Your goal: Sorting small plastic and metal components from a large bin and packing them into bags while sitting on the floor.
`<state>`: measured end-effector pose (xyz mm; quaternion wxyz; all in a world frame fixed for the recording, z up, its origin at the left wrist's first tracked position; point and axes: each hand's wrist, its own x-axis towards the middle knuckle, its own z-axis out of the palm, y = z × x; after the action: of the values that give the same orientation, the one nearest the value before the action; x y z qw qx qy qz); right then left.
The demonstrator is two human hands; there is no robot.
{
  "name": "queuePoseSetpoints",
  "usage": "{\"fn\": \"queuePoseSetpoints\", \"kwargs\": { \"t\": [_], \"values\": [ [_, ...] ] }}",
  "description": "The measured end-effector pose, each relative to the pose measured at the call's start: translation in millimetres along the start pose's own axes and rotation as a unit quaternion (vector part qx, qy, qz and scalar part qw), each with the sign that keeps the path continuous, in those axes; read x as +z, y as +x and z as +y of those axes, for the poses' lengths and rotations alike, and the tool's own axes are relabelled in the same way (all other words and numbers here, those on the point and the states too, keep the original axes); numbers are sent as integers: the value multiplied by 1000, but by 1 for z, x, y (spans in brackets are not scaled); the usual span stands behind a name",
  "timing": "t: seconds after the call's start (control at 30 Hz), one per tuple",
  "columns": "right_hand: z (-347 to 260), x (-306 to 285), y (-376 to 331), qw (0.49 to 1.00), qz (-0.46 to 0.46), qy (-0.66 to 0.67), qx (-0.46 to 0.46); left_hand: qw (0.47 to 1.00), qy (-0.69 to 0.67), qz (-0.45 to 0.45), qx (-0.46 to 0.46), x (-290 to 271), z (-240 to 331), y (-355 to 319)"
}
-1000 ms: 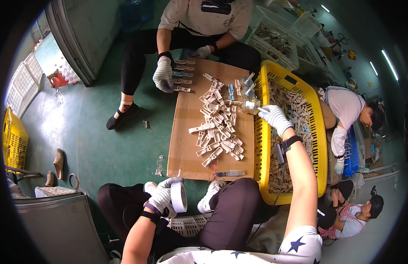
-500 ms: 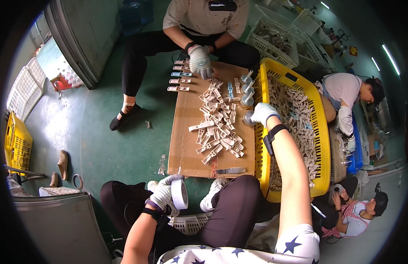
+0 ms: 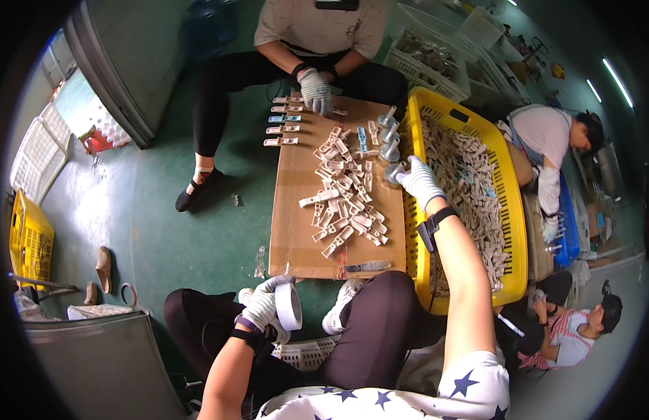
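Striped white gloves (image 3: 424, 187) cover the left hand (image 3: 267, 301) and right hand (image 3: 419, 180). Behind the left sit a purple cuff (image 3: 248, 324) and black strap (image 3: 244, 339); behind the right, a black band (image 3: 445, 214) with a dark box (image 3: 426, 235). Navy stars (image 3: 462, 383) dot the white shirt (image 3: 473, 362); trousers (image 3: 375, 325) are dark.

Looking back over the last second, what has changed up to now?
The co-worker's gloved hand has left the edge clips along the left side of the cardboard, moving rightward. Within the last half-second, the right hand brought the nearest metal-looking piece closer to the others; whether it let go is unclear. The left hand still holds the white tape roll; the clip pile looks unchanged.
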<state>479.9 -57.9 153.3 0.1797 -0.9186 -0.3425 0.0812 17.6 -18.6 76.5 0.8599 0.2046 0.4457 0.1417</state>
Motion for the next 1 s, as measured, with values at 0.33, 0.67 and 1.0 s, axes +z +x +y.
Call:
{"fn": "queuePoseSetpoints", "kwargs": {
  "t": [0.33, 0.67, 1.0],
  "values": [
    [93, -52, -279, 980, 26, 194, -25, 995, -70, -52, -45, -2, -4, 13],
    [191, -87, -583, 622, -68, 669, 402, 993, 55, -101, 6, -38, -10, 45],
    [328, 196, -768, 824, -127, 3, 552, 974, 171, -145, -40, -53, 0, 63]
  ]
}}
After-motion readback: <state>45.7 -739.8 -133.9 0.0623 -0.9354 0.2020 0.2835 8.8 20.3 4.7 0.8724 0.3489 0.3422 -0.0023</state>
